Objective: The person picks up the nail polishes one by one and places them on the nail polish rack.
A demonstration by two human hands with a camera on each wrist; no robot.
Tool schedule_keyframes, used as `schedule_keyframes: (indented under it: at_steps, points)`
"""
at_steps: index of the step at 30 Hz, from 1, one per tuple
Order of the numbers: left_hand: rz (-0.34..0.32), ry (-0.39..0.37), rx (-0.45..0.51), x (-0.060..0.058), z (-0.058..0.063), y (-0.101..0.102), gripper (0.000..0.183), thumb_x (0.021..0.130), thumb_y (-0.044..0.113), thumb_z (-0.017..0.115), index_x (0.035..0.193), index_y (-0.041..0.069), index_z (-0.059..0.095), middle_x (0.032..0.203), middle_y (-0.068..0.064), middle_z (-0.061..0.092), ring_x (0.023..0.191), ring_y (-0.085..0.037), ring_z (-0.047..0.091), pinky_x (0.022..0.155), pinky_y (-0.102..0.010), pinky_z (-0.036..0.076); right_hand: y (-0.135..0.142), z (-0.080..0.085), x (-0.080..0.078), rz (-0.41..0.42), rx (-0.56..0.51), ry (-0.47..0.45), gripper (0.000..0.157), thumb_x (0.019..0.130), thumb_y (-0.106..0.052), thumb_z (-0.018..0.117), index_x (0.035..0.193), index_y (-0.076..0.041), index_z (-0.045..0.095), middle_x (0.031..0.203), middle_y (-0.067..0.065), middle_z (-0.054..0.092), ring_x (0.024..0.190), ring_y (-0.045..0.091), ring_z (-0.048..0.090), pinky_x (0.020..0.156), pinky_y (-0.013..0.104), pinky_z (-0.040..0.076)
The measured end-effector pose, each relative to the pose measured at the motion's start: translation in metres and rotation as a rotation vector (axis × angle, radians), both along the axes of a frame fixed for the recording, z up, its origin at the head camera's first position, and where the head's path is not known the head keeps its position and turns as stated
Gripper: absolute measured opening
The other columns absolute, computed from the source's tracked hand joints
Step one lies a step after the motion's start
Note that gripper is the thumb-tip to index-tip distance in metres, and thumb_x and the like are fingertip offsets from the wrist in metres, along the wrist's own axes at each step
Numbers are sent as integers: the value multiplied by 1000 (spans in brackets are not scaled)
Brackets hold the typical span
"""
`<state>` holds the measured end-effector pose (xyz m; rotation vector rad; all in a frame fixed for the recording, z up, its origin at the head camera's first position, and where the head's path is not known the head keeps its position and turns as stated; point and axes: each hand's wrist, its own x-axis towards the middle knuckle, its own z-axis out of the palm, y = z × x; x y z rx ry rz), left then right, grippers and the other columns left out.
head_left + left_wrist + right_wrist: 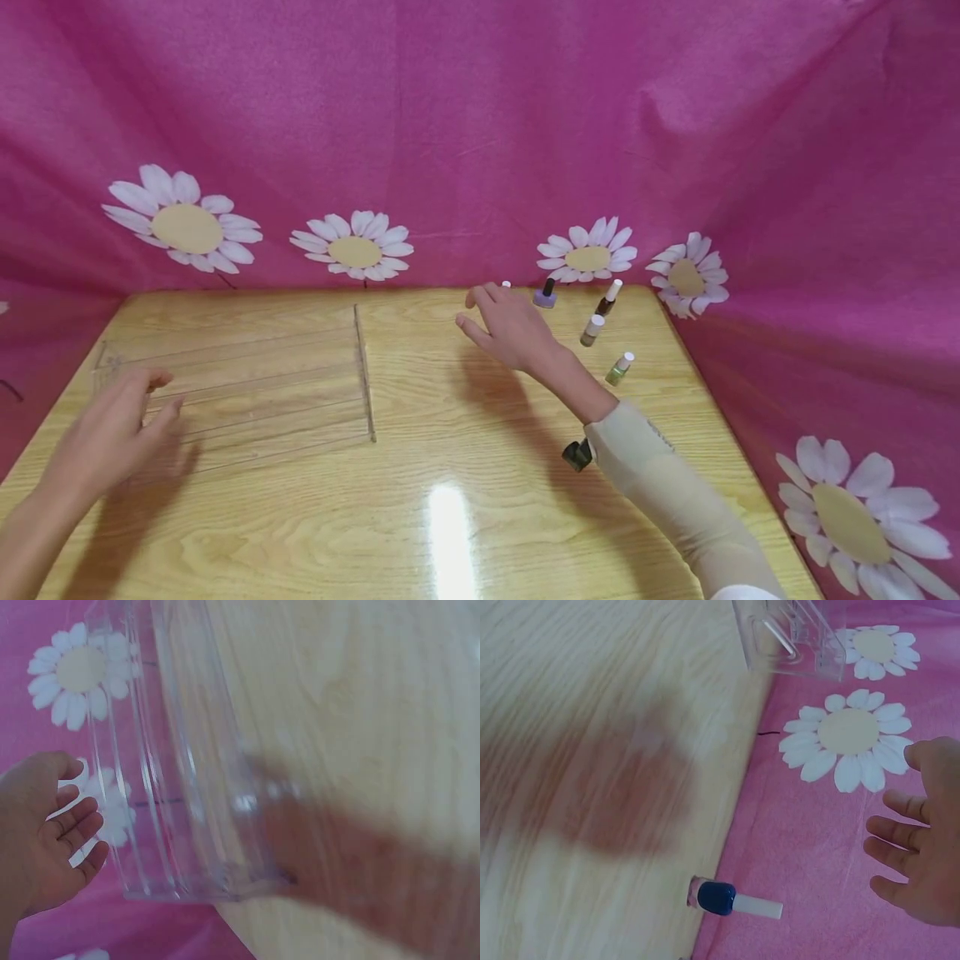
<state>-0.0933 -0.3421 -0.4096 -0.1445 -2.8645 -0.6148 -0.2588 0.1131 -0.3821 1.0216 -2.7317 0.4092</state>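
A clear plastic tiered rack (pixel 255 392) stands on the left of the wooden table. My left hand (pixel 112 433) is at its near left end, fingers loosely bent and holding nothing; in the left wrist view that hand (pixel 56 836) shows its spread fingers beside the rack (pixel 172 810). My right hand (pixel 513 329) hovers over the far middle of the table, its fingers relaxed and nothing between them. Just behind it, a nail polish bottle's white cap (pixel 506 284) peeks out. The right wrist view has a dark blue nail polish bottle (pixel 716 898) with a white cap, apart from the fingers.
To the right stand several more nail polish bottles: purple (pixel 544 297) with a black cap, dark brown (pixel 605 306), greyish (pixel 588 339) and green (pixel 617 374) with white caps. A small dark object (pixel 577 455) shows at my right cuff. Pink flowered cloth (pixel 465 150) borders the table.
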Motion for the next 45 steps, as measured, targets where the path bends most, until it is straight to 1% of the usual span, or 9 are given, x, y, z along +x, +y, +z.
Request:
schedule_keyframes:
  at_steps: [6,10,16,26,31,34,37,41,45]
  points:
    - [15,31,10,15,-11,-19,37,94,3,61,120,-19,48,112,-43,50,97,-57,50,75,-64,40,-8,-5,7,22,10,-47,34,102,-35,54,118,-6,58,114,11,63,104,28,58,90,45,45]
    - [23,35,5,19,-16,-30,35,93,2,62,118,-19,50,113,-45,51,99,-60,49,79,-67,38,-15,-5,15,34,8,-89,34,103,-35,53,119,-6,58,115,10,62,101,26,59,88,42,46]
    - [19,25,-22,27,-23,-47,35,91,1,65,117,-18,51,110,-45,52,100,-58,48,78,-66,37,-26,-13,23,40,27,-155,34,104,-37,52,120,-7,57,113,7,60,97,23,57,86,38,46]
    - [92,114,-14,39,-38,-58,27,84,-8,63,106,-17,52,100,-39,54,92,-54,51,76,-62,37,-45,-30,36,55,91,-221,38,105,-41,48,123,-8,57,116,6,59,100,22,57,87,39,45]
    - [124,137,-22,41,-41,-63,24,88,-2,65,100,-15,50,90,-37,55,81,-54,54,68,-60,39,-56,-36,43,91,120,-220,37,105,-41,48,119,-8,58,111,6,60,96,22,57,84,38,46]
    - [148,119,-36,41,-42,-67,30,93,9,64,101,-15,48,85,-36,55,73,-55,54,62,-61,39,-62,-41,46,105,141,-218,35,106,-40,46,118,-9,57,110,4,60,93,20,57,81,36,46]
    - [166,59,-59,41,-42,-69,36,96,18,63,101,-13,48,85,-35,55,72,-56,55,59,-64,40,-69,-45,51,114,155,-234,36,106,-41,44,119,-9,57,111,3,60,93,20,57,81,35,47]
    - [170,-10,-80,40,-43,-69,35,95,21,63,100,-11,48,88,-31,56,76,-51,57,58,-61,42,-77,-49,56,106,180,-276,41,106,-45,43,123,-10,57,114,3,60,98,20,58,83,35,47]
    - [182,-36,-86,41,-43,-69,34,95,20,63,98,-11,48,87,-28,54,78,-46,56,58,-58,42,-86,-53,61,109,214,-277,44,105,-48,42,122,-11,58,113,3,60,98,20,57,83,35,47]
